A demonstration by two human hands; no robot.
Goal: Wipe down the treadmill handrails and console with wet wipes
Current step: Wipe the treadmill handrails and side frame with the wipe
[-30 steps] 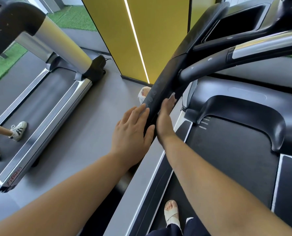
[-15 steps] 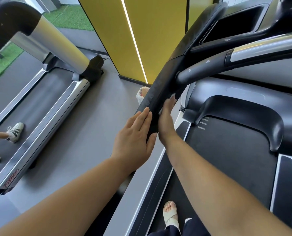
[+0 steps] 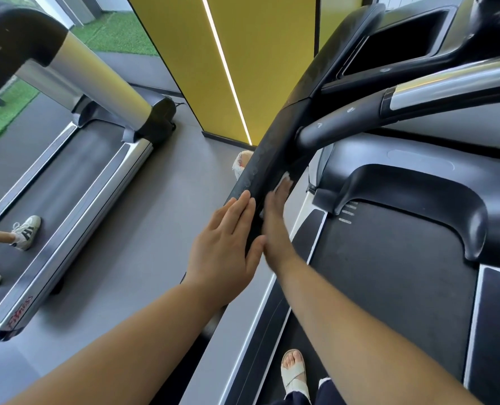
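The treadmill's black left handrail (image 3: 275, 147) slopes from the console (image 3: 397, 45) down toward me. My left hand (image 3: 228, 244) lies flat with straight fingers against the rail's outer left side. My right hand (image 3: 275, 217) presses flat along the rail's inner right side. A white wet wipe (image 3: 282, 181) peeks out under its fingertips, pressed against the rail. A silver-and-black crossbar (image 3: 418, 97) branches right from the rail.
The treadmill belt (image 3: 389, 287) and my sandalled foot (image 3: 294, 368) lie below. A second treadmill (image 3: 76, 200) stands at left with another person's white sneakers (image 3: 25, 232) on it. Grey floor (image 3: 143, 244) separates the machines. A yellow pillar (image 3: 242, 68) rises ahead.
Both hands have slid slightly up along the handrail, and the wipe's white edge now shows beyond my right fingertips.
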